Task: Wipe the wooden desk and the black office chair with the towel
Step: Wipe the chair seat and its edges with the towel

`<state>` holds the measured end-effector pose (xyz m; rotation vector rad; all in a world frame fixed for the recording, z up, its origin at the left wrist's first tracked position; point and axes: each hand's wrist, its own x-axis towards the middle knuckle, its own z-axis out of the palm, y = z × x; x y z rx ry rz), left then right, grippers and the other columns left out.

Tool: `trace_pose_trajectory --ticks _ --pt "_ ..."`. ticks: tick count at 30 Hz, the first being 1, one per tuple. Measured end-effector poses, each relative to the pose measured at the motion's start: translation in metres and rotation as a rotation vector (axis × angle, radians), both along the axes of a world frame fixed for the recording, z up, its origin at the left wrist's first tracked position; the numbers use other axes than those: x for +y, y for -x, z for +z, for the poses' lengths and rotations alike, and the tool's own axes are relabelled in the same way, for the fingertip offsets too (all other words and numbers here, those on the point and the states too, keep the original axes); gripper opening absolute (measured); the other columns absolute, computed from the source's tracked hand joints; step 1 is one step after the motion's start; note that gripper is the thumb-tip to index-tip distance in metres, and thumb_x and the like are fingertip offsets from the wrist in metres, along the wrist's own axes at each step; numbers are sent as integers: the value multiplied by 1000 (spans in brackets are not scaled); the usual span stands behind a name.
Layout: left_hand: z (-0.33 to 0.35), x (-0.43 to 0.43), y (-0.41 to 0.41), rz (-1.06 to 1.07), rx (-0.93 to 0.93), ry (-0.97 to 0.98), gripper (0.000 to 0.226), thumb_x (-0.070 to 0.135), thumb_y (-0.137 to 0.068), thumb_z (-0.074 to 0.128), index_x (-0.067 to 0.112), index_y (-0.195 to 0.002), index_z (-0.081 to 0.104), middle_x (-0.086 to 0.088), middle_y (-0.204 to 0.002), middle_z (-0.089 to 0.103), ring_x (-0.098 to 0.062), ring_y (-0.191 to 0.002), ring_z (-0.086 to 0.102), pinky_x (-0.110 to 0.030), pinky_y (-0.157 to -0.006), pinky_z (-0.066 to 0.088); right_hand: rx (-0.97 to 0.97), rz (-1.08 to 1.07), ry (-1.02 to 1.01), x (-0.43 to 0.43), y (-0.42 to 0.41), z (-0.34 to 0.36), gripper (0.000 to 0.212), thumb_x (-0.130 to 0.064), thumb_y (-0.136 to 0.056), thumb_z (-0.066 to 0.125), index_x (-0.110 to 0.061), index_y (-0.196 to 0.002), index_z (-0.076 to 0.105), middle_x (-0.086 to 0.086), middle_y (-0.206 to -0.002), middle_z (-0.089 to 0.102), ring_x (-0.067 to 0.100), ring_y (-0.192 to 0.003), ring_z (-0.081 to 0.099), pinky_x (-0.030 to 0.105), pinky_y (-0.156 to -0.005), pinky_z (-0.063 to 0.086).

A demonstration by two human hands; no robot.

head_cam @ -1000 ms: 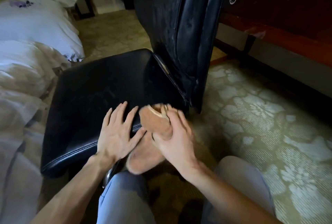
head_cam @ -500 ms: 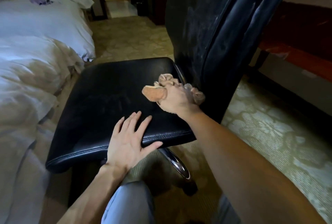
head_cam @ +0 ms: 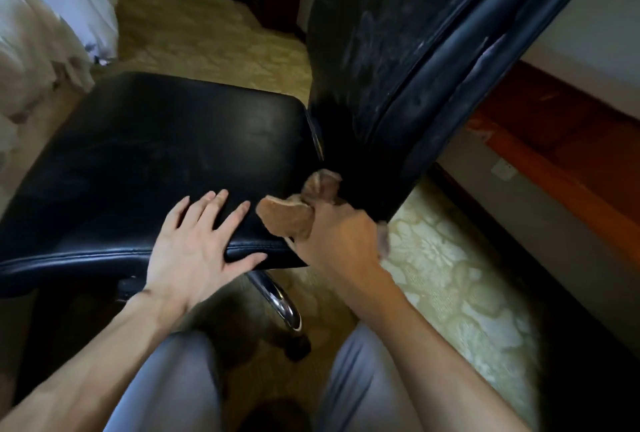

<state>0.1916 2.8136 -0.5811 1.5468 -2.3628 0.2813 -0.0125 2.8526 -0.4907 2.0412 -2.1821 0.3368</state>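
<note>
Balled towel (head_cam: 287,220) in right hand (head_cam: 341,241), loose end toward left hand (head_cam: 194,244)

Left grip (head_cam: 197,244) lying flat, fingers spreading, forearm angling forward-right; right grip (head_cam: 337,241) clenching crumpled tan-brown cloth towel (head_cam: 285,220), forearm angling forward-left, both showing bare.

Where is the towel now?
In the head view, near the centre: the towel is bunched in the right hand, at the near right corner of the chair seat, beside the backrest.
</note>
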Motion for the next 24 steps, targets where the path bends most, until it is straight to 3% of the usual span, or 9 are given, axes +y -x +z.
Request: trace_pose_trajectory --ticks 4,7,9,11,13,15,18,21,24 --pt "4 2 4 3 28 -91 99 91 -86 18 26 -155 44 -16 -157 44 -32 -146 39 -49 -123 24 -190 -69 9 15 -1 30 43 -61 -85 56 -28 -112 66 3 -92 75 37 -90 70 36 -75 49" --pt "20 1 13 -33 176 -268 116 103 -69 8 34 -157 36 -7 -164 35 -24 -153 25 -44 -127 9 -495 18 75 10 -12 50 47 -58 -76 58 -34 -116 64 -9 -91 73 24 -88 70 42 -83 57" --pt "38 -4 19 -124 479 -519 110 100 -66 31 38 -157 31 4 -159 42 -15 -150 29 -43 -128 4 -654 97 76 -4 -15 57 43 -45 -80 68 -38 -122 64 -16 -99 72 10 -94 68 35 -86 57" --pt "59 -16 29 -298 863 -717 102 78 -72 63 39 -158 25 11 -151 51 -8 -143 42 -45 -127 20 -776 131 44 -25 -12 58 44 -29 -84 73 -33 -127 64 -15 -105 71 4 -98 66 26 -86 53" --pt "78 -31 43 -428 1078 -826 111 50 -77 83 39 -162 11 10 -154 45 -1 -138 47 -29 -117 39 -961 92 9 -43 -4 55 36 -15 -86 74 -23 -120 66 -8 -103 72 8 -95 68 29 -83 53" --pt "94 -43 60 -415 1051 -864 130 50 -69 88 41 -162 -3 7 -160 30 -1 -139 42 -14 -103 42 -1180 32 -57 -51 5 51 36 -13 -89 76 -16 -124 65 2 -106 74 18 -97 72 31 -84 57" --pt "108 -63 89 -375 955 -865 132 54 -64 91 41 -162 3 19 -134 44 10 -122 46 -6 -95 41 -1429 4 -109 -51 28 53 39 -21 -94 74 -12 -130 64 10 -114 76 23 -106 73 35 -93 59" --pt "106 -80 115 -274 718 -731 99 70 -57 79 36 -144 46 13 -121 64 -12 -124 57 -32 -107 48 -1553 -26 -164 -45 60 56 33 -30 -98 68 -17 -128 68 6 -115 77 20 -107 74 35 -95 58" --pt "108 -103 131 -128 588 -652 55 62 -75 70 31 -121 66 -1 -111 72 -28 -108 68 -37 -88 56 -1371 -252 8 -47 86 48 18 -26 -98 69 -14 -110 75 3 -101 79 17 -96 74 36 -89 58"
